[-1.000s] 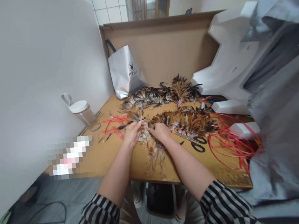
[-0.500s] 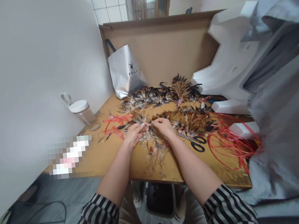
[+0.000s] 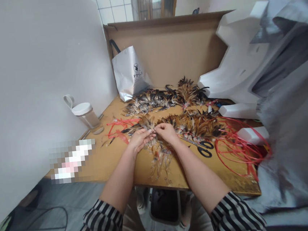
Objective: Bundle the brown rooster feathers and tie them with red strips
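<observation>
My left hand [image 3: 139, 138] and my right hand [image 3: 167, 131] meet fingertip to fingertip over a heap of brown, black and cream feathers [image 3: 193, 124] on a wooden table [image 3: 106, 160]. Both hands are pinched closed on a small bunch of feathers between them. Loose pale feathers [image 3: 158, 158] lie under my wrists, trailing toward the table's front edge. A second heap of feathers [image 3: 165, 97] lies farther back.
Black-handled scissors [image 3: 204, 148] lie just right of my right arm. Red plastic cord [image 3: 236, 147] coils at the right, and more red cord [image 3: 118, 128] lies left. A lidded jar [image 3: 86, 114], a silver bag [image 3: 130, 74], a cardboard panel [image 3: 169, 45] and white foam blocks [image 3: 233, 68] surround the table.
Both hands have shifted slightly away from me and drawn together, fingertips now meeting on a small bunch of feathers. Nothing else on the table has moved.
</observation>
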`<state>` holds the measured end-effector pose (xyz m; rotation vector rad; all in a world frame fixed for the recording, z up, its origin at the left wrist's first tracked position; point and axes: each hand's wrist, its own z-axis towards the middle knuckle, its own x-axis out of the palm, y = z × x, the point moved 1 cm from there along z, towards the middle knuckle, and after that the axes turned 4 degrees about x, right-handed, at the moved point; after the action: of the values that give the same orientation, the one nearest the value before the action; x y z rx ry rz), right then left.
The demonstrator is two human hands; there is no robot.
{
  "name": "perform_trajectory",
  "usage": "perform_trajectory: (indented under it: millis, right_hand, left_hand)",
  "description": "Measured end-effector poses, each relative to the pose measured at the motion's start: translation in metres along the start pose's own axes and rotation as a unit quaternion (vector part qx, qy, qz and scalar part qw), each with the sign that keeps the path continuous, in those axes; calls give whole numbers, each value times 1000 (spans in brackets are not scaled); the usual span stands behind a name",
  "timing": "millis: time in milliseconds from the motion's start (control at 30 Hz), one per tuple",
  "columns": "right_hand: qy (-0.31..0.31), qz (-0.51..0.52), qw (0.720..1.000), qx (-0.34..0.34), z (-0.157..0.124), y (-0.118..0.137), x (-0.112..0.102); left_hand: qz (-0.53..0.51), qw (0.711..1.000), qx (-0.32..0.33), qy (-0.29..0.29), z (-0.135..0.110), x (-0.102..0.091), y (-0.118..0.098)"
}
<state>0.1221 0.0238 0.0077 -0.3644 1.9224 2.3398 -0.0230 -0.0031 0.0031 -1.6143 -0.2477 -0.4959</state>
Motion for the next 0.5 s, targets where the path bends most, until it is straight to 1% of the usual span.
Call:
perform_trajectory:
  millis: [133, 200, 267, 300, 333, 400, 433, 500]
  right_hand:
    - [16, 44, 999, 23, 1, -1, 3]
    - [-6, 58, 997, 47, 1, -1, 4]
    - [-32, 77, 993, 88, -1, 1, 4]
    - [-28, 93, 989, 113, -2, 2, 4]
    - [-11, 112, 984, 138, -3, 4, 4]
    - [49, 155, 970, 179, -6, 9, 3]
    - [76, 176, 962, 193, -7, 11, 3]
    - [106, 211, 949, 211, -9, 14, 1]
  left_hand:
    - [14, 1000, 14, -24, 2, 0, 1]
    - [21, 999, 26, -36, 2, 1, 1]
    - [24, 998, 41, -43, 2, 1, 1]
    - [23, 997, 50, -45, 2, 1, 1]
    - [21, 997, 59, -45, 2, 2, 1]
    - [18, 996, 75, -38, 3, 2, 1]
    - [17, 996, 81, -33, 2, 2, 0]
    - [17, 996, 87, -24, 2, 2, 0]
